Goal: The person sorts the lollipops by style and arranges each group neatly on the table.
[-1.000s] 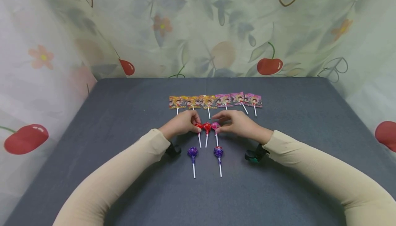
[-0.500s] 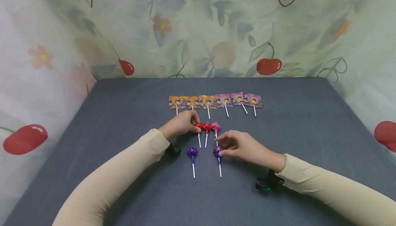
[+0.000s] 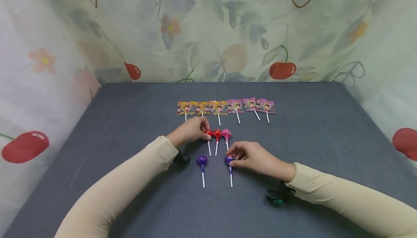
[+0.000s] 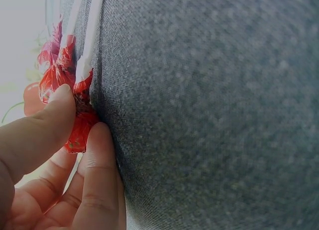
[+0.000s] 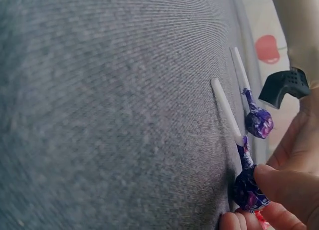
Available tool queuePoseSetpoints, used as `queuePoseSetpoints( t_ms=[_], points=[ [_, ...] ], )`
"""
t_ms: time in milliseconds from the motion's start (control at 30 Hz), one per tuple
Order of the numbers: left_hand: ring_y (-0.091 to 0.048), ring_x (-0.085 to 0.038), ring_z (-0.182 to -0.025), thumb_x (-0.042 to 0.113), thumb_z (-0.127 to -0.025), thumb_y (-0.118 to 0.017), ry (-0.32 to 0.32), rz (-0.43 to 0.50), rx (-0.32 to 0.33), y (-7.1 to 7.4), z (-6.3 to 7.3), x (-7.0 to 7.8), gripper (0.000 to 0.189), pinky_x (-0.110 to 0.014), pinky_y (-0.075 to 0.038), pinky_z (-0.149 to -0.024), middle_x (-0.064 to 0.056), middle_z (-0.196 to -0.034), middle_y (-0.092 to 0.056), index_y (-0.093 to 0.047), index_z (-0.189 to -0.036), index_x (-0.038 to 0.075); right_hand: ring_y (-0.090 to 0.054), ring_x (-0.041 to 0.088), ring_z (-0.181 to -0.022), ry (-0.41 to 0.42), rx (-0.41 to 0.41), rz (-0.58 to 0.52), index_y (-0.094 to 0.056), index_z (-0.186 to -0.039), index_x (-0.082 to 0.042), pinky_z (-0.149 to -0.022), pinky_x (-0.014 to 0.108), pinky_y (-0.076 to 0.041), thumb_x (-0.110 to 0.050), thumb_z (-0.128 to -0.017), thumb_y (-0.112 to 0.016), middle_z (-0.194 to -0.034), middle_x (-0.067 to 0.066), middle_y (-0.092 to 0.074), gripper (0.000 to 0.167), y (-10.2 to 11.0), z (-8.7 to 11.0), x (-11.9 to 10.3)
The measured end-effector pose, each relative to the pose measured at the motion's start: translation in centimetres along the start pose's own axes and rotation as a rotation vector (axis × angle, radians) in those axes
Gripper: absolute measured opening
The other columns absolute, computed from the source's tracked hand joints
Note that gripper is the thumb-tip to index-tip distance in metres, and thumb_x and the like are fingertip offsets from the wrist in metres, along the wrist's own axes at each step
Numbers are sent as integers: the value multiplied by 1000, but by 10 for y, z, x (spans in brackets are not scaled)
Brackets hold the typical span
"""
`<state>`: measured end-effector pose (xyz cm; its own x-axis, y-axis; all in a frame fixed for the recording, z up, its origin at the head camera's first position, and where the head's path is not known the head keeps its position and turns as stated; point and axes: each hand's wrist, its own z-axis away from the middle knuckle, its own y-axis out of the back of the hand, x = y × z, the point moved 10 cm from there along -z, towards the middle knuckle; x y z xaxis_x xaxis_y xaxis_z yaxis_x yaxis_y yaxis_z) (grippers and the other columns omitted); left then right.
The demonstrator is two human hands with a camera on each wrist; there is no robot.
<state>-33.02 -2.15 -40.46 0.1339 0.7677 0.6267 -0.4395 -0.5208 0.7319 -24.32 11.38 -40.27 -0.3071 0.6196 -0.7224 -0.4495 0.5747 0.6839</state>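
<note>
My left hand (image 3: 191, 130) pinches a red-wrapped lollipop (image 4: 82, 130) by its head, thumb on one side and fingers on the other. Right beside it lie a second red lollipop (image 3: 217, 134) and a pink lollipop (image 3: 226, 133), sticks pointing toward me. Nearer to me, my right hand (image 3: 253, 158) holds the head of a purple lollipop (image 5: 245, 187) between thumb and fingers; its white stick rests along the cloth. Another purple lollipop (image 3: 202, 160) lies to the left of that one, touched by neither hand.
Along the back runs a row of flat-packed lollipops: yellow packets (image 3: 218, 107) on the left, pink packets (image 3: 250, 104) on the right. All lie on a dark grey cloth-covered table (image 3: 303, 129). A patterned curtain (image 3: 234, 31) stands behind it.
My right hand has left the pink lollipop, come toward me and taken the right purple lollipop by its head. My left hand stays on the red one.
</note>
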Motion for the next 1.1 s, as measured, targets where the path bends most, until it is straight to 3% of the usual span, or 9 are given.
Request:
queuePoseSetpoints(
  t_ms=[167, 333, 533, 800, 1100],
  points=[
    [-48, -15, -74, 14, -82, -78, 13, 1, -4, -1, -1, -1, 22, -26, -39, -64, -2, -83, -53, -59, -94, 9, -60, 8, -79, -40, 12, -5, -67, -100, -10, -70, 23, -50, -15, -83, -77, -90, -2, -68, 21, 10, -1, -2],
    [-48, -15, -74, 13, -82, -78, 5, 5, -1, -1, -1, -1, 22, -25, -39, -64, -2, -82, -53, -59, -93, 9, -63, 12, -81, -63, 95, -3, -68, -101, -9, -71, 28, -51, -15, -83, -77, -92, 1, -69, 21, 39, -8, -3],
    [-48, -15, -73, 13, -81, -78, -13, 1, 9, 0, -1, 0, 23, -24, -39, -63, -2, -82, -53, -60, -93, 8, -64, 17, -88, -138, 151, 12, -68, -106, -8, -77, 34, -51, -17, -85, -74, -99, 6, -68, 23, 64, -24, 13],
    [-49, -16, -74, 14, -82, -78, 2, 9, -10, -1, -1, 0, 23, -25, -39, -64, -3, -84, -55, -60, -95, 8, -63, 16, -85, -164, 125, 72, -68, -107, -8, -75, 33, -51, -18, -86, -74, -97, 7, -68, 24, 61, -45, 33],
    [-49, -15, -74, 14, -82, -78, -7, 5, -6, 0, 0, 0, 23, -24, -39, -64, -3, -84, -55, -60, -94, 7, -63, 17, -85, -172, 61, 100, -67, -108, -3, -74, 32, -50, -15, -87, -72, -98, 9, -69, 25, 52, -54, 41]
  ],
)
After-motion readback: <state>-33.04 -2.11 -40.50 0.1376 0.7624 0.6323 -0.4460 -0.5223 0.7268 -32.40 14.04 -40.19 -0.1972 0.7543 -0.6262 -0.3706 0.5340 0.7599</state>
